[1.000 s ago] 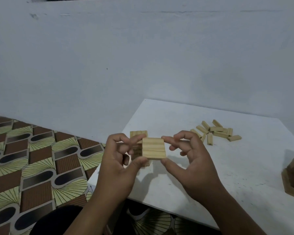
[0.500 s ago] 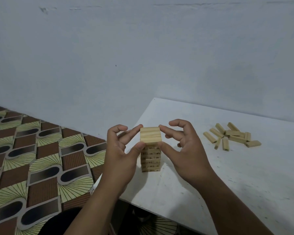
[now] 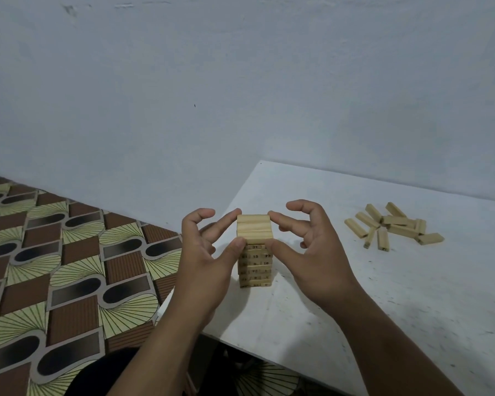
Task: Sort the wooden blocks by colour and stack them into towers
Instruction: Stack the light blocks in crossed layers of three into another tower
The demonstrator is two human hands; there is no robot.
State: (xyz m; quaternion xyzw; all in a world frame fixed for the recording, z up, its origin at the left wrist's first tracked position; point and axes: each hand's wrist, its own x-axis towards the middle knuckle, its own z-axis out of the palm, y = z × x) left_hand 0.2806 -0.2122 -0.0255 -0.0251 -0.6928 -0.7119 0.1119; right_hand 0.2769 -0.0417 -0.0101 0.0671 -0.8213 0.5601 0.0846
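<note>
Bare forearms, no sleeves or jewellery showing — dark clothing (image 3: 103, 372) below, perhaps trousers.

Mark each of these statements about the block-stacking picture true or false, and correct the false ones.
1. Both hands touch the top layer of the tower. True: the left hand and right hand pinch it from either side.
2. The loose blocks lie left of the tower. False: they lie to its right.
3. The tower stands on the white table. True.
4. The tower stands on the patterned floor. False: it is on the table, near its left edge.
5. Numbers are printed on the tower's lower blocks. True.
</note>
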